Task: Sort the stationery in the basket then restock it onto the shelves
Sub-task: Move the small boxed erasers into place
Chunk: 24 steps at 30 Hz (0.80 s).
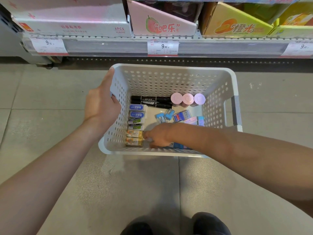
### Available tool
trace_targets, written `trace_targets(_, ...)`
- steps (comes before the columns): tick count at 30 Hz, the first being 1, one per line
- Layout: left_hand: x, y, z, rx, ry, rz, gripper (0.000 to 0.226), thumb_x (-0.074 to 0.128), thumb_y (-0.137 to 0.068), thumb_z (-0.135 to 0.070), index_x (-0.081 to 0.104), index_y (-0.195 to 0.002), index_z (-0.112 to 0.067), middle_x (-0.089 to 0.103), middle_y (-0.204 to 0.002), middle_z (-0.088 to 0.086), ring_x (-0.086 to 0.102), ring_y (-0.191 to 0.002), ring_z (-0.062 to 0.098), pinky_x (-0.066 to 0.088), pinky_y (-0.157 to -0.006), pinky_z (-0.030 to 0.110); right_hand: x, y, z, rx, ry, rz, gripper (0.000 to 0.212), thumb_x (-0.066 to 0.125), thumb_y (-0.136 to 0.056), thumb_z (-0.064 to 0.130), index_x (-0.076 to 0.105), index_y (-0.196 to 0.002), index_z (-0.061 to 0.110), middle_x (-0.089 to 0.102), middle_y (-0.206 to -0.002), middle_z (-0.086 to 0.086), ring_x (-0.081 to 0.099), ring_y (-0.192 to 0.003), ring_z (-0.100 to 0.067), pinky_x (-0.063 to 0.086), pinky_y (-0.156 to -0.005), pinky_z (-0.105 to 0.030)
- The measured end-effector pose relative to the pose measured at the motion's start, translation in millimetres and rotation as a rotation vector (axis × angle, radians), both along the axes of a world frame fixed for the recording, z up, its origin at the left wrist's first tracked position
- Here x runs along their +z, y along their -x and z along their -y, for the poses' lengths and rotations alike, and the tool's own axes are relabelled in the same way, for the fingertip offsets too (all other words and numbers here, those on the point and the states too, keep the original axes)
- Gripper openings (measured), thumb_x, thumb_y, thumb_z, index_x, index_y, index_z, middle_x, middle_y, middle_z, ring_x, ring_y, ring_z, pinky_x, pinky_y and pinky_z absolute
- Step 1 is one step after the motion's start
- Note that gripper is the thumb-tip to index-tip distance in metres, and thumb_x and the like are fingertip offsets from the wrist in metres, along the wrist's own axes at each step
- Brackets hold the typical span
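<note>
Head view: white perforated basket on tiled floor, frame centre, just below shelf edge at 12 o'clock.
Left hand: left hand grips basket's left wall at 9 o'clock; thumb along rim, fingers curled through the handle slot.
Right hand: right hand reaches into basket at its 6 o'clock corner; fingertips touch the end of the orange erasers. Fingers bent, blurred; cannot tell if anything is pinched.
Left column in basket: two blue erasers, then two green-label erasers, then the orange pair, in a row along the left wall.
Back of basket: two black markers lying side by side; three pink round-capped bottles upright in a row at 1 o'clock.
Middle: two blue sharpeners, loose, touching.
Right side: blue-red box, pastel erasers at 3 o'clock.
Under right wrist: more blue items, mostly hidden.
Shelf: display cartons, pink carton centre, price tags reading 9.90.
Bottom edge: dark shoes at 6 o'clock.
</note>
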<state>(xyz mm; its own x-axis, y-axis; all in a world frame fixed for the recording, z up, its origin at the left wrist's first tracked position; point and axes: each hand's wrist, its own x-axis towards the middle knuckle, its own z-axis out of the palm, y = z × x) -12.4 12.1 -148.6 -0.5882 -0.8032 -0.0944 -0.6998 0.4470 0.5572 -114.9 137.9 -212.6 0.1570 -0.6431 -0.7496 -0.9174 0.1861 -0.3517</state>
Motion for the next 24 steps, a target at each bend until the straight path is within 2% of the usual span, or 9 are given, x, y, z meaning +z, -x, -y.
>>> trace_targets(3,-0.7,-0.1,-0.2,-0.004,0.008,0.002,0.070,0.041,-0.091,0.001,0.023,-0.151,-0.032,0.044,-0.062,0.004,0.042,-0.053,0.018,0.048,-0.056,0.038,0.0,2.0,-0.9,0.071,0.026,-0.121,0.042,0.042,-0.098,0.025,0.041,-0.138,0.012,0.057,-0.122,-0.009,0.055,-0.102,-0.024,0.041,-0.075,-0.030)
trace_targets(5,-0.4,-0.2,-0.4,-0.002,0.008,0.000,0.070,0.041,-0.091,0.001,0.023,-0.150,-0.032,0.044,-0.062,0.005,0.043,-0.054,0.020,0.047,-0.056,0.038,2.4,6.2,-1.1,0.127,-0.001,-0.212,0.038,0.044,-0.097,0.028,0.050,-0.130,0.010,0.059,-0.120,-0.009,0.057,-0.104,-0.025,0.042,-0.074,-0.031)
trace_targets(8,-0.4,-0.3,0.2,0.000,-0.002,-0.003,0.071,0.040,-0.090,0.001,0.023,-0.150,-0.033,0.044,-0.062,0.005,0.043,-0.052,0.020,0.050,-0.055,0.041,9.7,16.2,1.8,0.174,-0.032,-0.282,0.039,0.043,-0.097,0.031,0.050,-0.130,0.012,0.057,-0.122,-0.008,0.056,-0.108,-0.026,0.041,-0.075,-0.032)
trace_targets(11,-1.1,0.2,0.4,-0.003,-0.003,-0.003,0.071,0.041,-0.090,0.001,0.024,-0.150,-0.033,0.043,-0.062,0.004,0.042,-0.052,0.019,0.052,-0.054,0.042,17.2,28.3,7.7,0.120,-0.036,-0.278,0.037,0.037,-0.099,0.029,0.052,-0.127,0.010,0.058,-0.122,-0.008,0.055,-0.104,-0.026,0.037,-0.073,-0.029)
trace_targets(14,-1.4,0.0,1.4,0.005,-0.010,-0.002,0.071,0.041,-0.090,-0.001,0.024,-0.150,-0.035,0.045,-0.064,0.005,0.044,-0.057,0.024,0.055,-0.059,0.048,16.7,37.2,10.6,-0.273,-0.009,0.090,0.037,0.034,-0.102,0.027,0.054,-0.123,0.004,0.059,-0.111,-0.009,0.050,-0.089,-0.020,0.037,-0.070,-0.024)
trace_targets(16,-1.2,-0.6,1.2,0.001,-0.010,0.001,0.071,0.041,-0.090,-0.001,0.024,-0.150,-0.034,0.052,-0.071,0.010,0.049,-0.060,0.028,0.055,-0.061,0.050,14.7,41.0,7.6,-0.696,-0.094,0.467,0.033,0.035,-0.102,0.024,0.052,-0.127,0.009,0.058,-0.101,-0.006,0.050,-0.080,-0.014,0.039,-0.064,-0.021)
trace_targets(18,-1.1,-0.9,0.4,-0.010,-0.005,-0.003,0.071,0.041,-0.089,0.000,0.024,-0.150,-0.033,0.056,-0.077,0.015,0.052,-0.063,0.029,0.054,-0.062,0.049,14.3,44.2,3.9,-0.974,-0.220,0.742,0.028,0.034,-0.102,0.019,0.051,-0.125,0.019,0.062,-0.094,-0.004,0.053,-0.074,-0.012,0.040,-0.063,-0.021)
trace_targets(22,-1.8,-0.6,0.6,-0.005,-0.006,-0.005,0.071,0.042,-0.090,0.000,0.024,-0.150,-0.033,0.057,-0.082,0.013,0.053,-0.064,0.027,0.056,-0.062,0.049,14.0,47.4,-1.1,-1.068,-0.329,0.919,0.027,0.030,-0.100,0.020,0.057,-0.107,0.023,0.066,-0.095,-0.006,0.061,-0.074,-0.015,0.044,-0.064,-0.023)
trace_targets(24,-1.7,-0.6,1.1,0.003,-0.017,-0.003,0.071,0.042,-0.090,0.000,0.023,-0.150,-0.035,0.055,-0.079,0.012,0.051,-0.063,0.026,0.056,-0.061,0.050,12.8,46.7,-2.2,-1.088,-0.337,0.952,0.022,0.036,-0.099,0.025,0.057,-0.104,0.021,0.067,-0.094,-0.006,0.064,-0.072,-0.014,0.046,-0.063,-0.023)
